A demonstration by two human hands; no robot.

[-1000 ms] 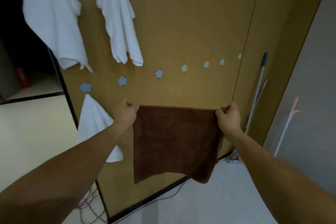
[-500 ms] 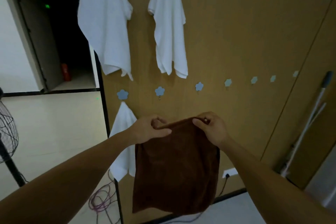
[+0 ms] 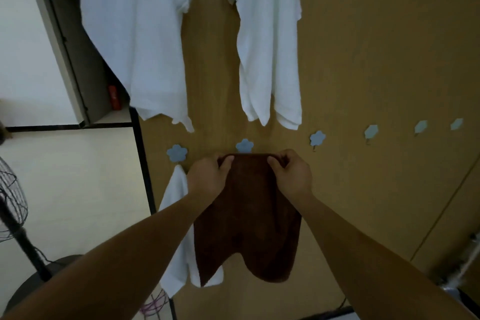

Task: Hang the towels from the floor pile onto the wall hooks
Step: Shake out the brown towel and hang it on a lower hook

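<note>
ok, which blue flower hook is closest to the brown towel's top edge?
The second flower hook from the left, above the brown towel, between the left hand and right hand. The first hook holds a white towel; the rest are farther right.

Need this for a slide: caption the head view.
The left hand and right hand hold a brown towel just below a blue flower hook.

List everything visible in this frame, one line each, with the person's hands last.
wall panel: one, tan, straight ahead
flower hooks: six, pale blue, in a row on the panel
white towels: three, white, two hanging high, one under the leftmost hook
brown towel: one, dark brown, held just below the second hook
fan: one, black, far left
fire extinguisher: one, red, in the doorway
left hand: grips the brown towel's top edge
right hand: grips the same edge
</note>
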